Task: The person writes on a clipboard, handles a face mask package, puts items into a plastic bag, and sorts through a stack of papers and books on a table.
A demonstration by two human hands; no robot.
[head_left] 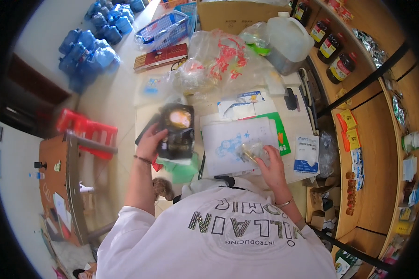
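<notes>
My left hand (150, 141) grips the left edge of a black package (178, 136) with a bright orange-gold picture, slightly blurred. Under its lower edge lies a light green plastic bag (185, 171). Over the white paper sheets (215, 135), which bear a blue drawing, my right hand (273, 168) pinches a small clear and gold-coloured piece (248, 153), too blurred to name. A green printed sheet (283, 135) sticks out from beneath the papers. Beyond them is a blue and white leaflet (239, 105).
Crumpled clear plastic bags (219, 58) with red print cover the table's far part. Behind them stand a large translucent jug (288, 44), a blue basket (163, 30) and a cardboard box (233, 16). Wooden shelves (358, 172) line the right; a red stool (100, 135) stands left.
</notes>
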